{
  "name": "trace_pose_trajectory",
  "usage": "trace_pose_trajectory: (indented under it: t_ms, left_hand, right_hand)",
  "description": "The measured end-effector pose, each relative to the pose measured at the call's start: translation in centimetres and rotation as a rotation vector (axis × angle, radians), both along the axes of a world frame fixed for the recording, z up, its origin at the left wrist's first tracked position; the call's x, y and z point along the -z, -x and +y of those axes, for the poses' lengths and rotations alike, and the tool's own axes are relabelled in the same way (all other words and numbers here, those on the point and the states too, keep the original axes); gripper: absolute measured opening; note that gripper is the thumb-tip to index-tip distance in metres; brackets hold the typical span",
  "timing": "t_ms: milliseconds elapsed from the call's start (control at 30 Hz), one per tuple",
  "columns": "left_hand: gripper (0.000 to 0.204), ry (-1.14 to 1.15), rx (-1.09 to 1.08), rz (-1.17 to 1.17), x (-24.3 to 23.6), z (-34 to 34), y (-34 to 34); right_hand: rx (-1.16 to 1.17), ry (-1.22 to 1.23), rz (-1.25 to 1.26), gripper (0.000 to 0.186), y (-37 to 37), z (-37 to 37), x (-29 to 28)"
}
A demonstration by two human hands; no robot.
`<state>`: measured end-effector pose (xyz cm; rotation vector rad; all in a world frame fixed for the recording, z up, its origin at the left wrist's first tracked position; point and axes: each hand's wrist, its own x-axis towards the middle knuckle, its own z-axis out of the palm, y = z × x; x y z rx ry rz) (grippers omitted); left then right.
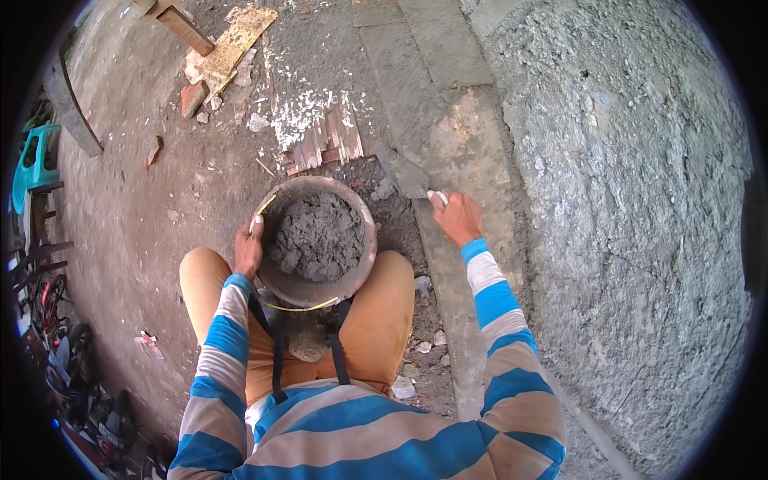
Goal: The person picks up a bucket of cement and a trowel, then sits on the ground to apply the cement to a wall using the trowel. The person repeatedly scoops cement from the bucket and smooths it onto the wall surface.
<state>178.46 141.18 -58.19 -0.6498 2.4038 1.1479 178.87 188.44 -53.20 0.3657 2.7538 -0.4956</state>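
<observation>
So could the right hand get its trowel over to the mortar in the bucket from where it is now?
Probably yes. The right hand holds the trowel just beside the bucket, whose top is open, with nothing lying between them. The left hand grips the far rim, clear of the mortar.

Building site: rough plastered wall, rubble.

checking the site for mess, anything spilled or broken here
Yes. White splatter marks the ground above the mortar bucket, beside splintered wood slats. Broken brick pieces and board scraps lie scattered further off. Small rubble sits by the right knee.
</observation>
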Motion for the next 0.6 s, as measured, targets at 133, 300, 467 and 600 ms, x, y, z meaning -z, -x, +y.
trace_pose_trajectory:
  t_ms: [133,300,467,600]
  left_hand:
    - [0.072,0.026,-0.016,-0.022,-0.6,0.5,-0.2]
    - [0.071,0.055,-0.024,-0.023,-0.3,0.2,-0.2]
    - [0.073,0.022,-0.005,-0.052,-1.5,0.8,0.2]
    - [0.076,0.057,-0.009,-0.078,-1.5,1.1,0.2]
  right_hand:
    - [0.022,-0.005,-0.018,0.046,0.0,1.4,0.4]
    - [0.009,-0.054,0.076,0.046,5.9,2.6,3.8]
    - [0.076,-0.085,0.039,0.046,13.6,4.0,3.5]
    - [0.203,-0.104,0.132,0.046,16.4,3.8,4.6]
